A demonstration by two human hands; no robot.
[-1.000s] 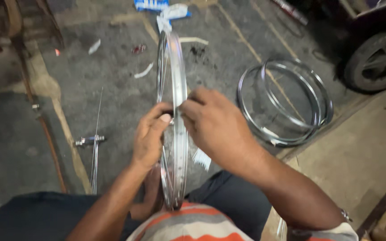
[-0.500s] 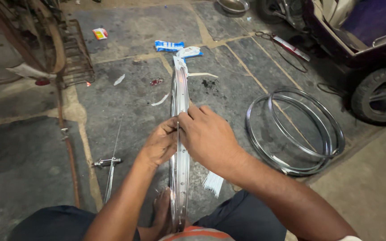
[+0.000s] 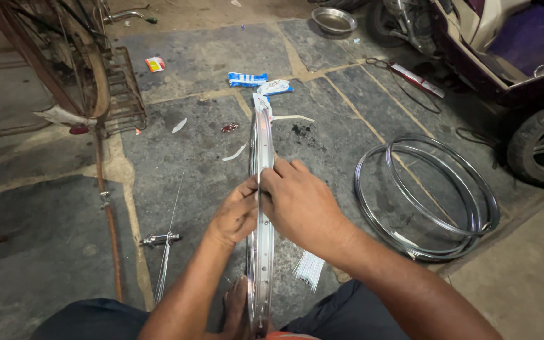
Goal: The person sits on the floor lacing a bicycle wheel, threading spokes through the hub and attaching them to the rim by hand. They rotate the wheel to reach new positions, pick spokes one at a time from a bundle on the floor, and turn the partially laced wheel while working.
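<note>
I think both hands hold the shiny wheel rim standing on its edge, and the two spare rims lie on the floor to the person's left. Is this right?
Not quite. In the head view both hands, left and right, do hold the upright wheel rim, but the spare rims lie on the floor to the person's right, not left.

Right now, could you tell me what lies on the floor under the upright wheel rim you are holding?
Under the rim, a bare foot rests on the stone floor, beside a bundle of spokes. Both the left hand and right hand grip it. The rim's lowest edge is hidden.
</note>
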